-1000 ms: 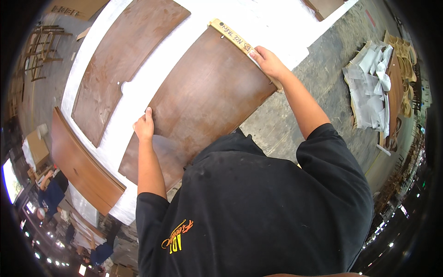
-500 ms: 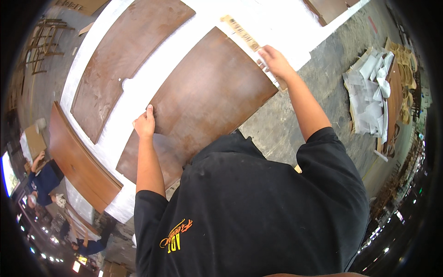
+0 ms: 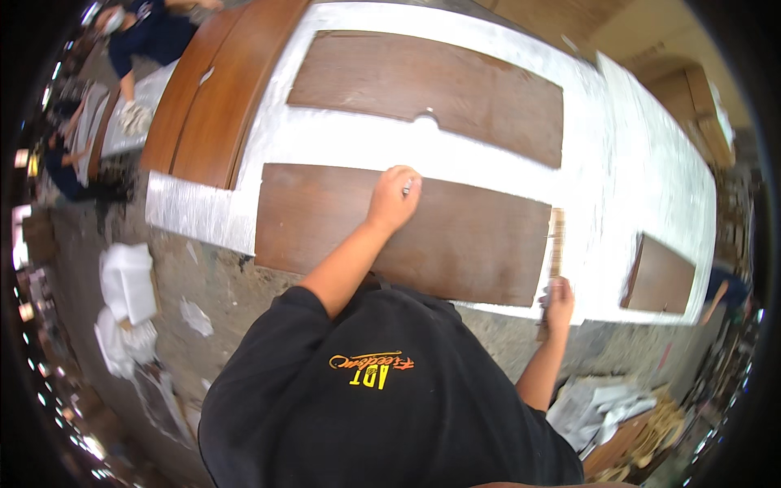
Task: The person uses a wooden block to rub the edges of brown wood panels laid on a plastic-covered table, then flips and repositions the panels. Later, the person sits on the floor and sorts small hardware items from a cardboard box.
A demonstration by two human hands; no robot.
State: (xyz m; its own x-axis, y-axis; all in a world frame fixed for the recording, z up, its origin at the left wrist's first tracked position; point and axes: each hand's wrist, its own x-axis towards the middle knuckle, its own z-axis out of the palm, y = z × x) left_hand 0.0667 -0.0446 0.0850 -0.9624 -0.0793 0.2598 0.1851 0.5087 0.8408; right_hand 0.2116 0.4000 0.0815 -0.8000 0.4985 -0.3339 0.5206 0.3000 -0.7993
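A flat, dark brown wood panel (image 3: 476,232) lies on the white-covered table (image 3: 342,142) right in front of me. Over its upper edge, left of the middle, my left hand (image 3: 394,200) is curled closed; a small pale glint shows between its fingers, too small to make out. Along the panel's right end stands a narrow tan strip (image 3: 557,240) with dark printed marks. My right hand (image 3: 558,302) is wrapped round the near end of this strip, beside the panel's near right corner. Some of what that hand grips is hidden by its fingers.
Beyond lies a longer brown panel (image 3: 488,93) with a notch in its near edge. Reddish-brown panels (image 3: 220,98) sit at the left, a small panel (image 3: 663,276) at the right. A person in dark clothing (image 3: 150,32) works far left. Crumpled white wrapping (image 3: 598,411) lies lower right.
My view has turned, so the panels now lie more level across it. My left hand has moved from the panel's left end toward its middle. The right stays at the strip.
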